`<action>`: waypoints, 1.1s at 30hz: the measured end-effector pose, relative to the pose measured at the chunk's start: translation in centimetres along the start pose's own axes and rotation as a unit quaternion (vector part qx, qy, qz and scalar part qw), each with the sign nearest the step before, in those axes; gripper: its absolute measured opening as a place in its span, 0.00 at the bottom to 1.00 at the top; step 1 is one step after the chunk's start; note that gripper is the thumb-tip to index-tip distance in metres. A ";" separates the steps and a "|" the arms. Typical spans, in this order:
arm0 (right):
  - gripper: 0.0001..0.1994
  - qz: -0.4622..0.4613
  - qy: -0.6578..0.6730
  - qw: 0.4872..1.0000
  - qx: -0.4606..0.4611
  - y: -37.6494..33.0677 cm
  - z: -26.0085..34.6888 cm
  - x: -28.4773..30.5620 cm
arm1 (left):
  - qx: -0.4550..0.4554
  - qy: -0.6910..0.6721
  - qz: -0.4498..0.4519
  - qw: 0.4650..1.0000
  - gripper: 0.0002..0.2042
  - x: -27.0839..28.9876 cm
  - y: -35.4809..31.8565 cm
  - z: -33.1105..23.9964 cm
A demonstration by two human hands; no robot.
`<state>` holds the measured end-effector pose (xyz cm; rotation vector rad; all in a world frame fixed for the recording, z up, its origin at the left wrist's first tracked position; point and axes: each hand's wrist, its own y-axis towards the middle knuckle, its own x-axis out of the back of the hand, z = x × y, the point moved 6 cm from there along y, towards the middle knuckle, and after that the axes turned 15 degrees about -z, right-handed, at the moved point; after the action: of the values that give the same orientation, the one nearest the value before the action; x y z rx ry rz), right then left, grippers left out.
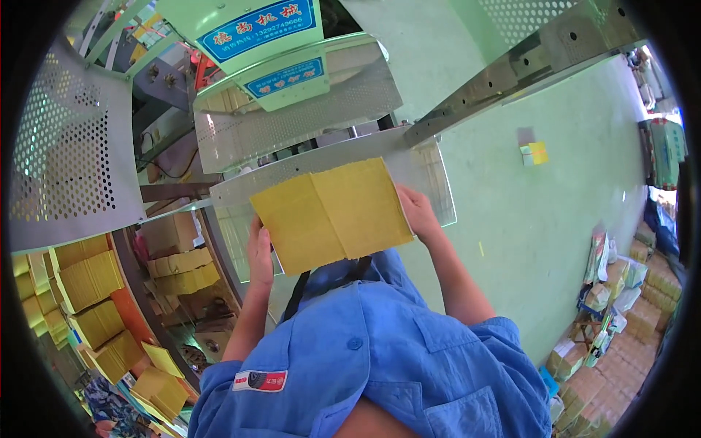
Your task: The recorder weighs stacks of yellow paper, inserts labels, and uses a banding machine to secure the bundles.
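Observation:
A yellow cardboard sheet (pixel 332 215) with a crease down its middle is held level in front of my body, over the front of a grey metal machine table (pixel 252 181). Its left edge is gripped by my left hand (pixel 260 252), thumb against the side and fingers partly under it. On the opposite edge, my right hand (pixel 418 211) grips with curled fingers, some hidden behind the card. Whether this is one sheet or a thin stack, I cannot tell.
Beyond the table stands a machine with a perforated metal guard (pixel 299 120). A holed metal bar (pixel 522 69) slants at the upper right, and a perforated panel (pixel 69 160) is at left. Yellow cardboard stacks (pixel 91 281) fill the lower left; wrapped bundles (pixel 624 292) line the right.

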<state>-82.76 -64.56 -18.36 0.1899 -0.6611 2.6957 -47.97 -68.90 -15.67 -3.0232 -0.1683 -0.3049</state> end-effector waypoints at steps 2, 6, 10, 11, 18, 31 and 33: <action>0.18 0.020 0.065 0.996 -0.053 -0.4 0.4 0.2 | 0.063 -0.061 -0.003 0.996 0.28 -0.2 -0.4 0.4; 0.25 0.061 0.099 0.991 -0.061 -1.2 2.5 0.2 | 0.232 -0.173 -0.021 0.957 0.28 0.4 -0.7 3.0; 0.27 0.083 0.067 0.994 -0.022 -1.3 2.9 0.0 | 0.288 -0.145 -0.032 0.946 0.26 -0.1 -0.6 3.4; 0.27 0.085 0.068 0.994 -0.022 -1.2 2.9 0.0 | 0.278 -0.125 -0.020 0.952 0.25 -0.2 -0.5 3.5; 0.28 0.090 0.064 0.994 -0.012 -1.1 3.4 -1.2 | 0.179 -0.046 -0.051 0.982 0.23 -2.3 -0.8 2.8; 0.17 0.104 0.279 0.955 0.005 4.7 5.2 1.1 | -0.078 0.080 -0.064 0.992 0.20 -5.1 1.4 1.6; 0.17 0.098 0.266 0.958 0.038 4.0 5.0 0.6 | -0.074 0.091 -0.038 0.992 0.20 -5.3 1.0 2.6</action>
<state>-84.56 -69.99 -15.54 -0.5937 -0.4236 2.7708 -52.53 -70.16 -19.40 -3.1161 -0.2573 -0.6238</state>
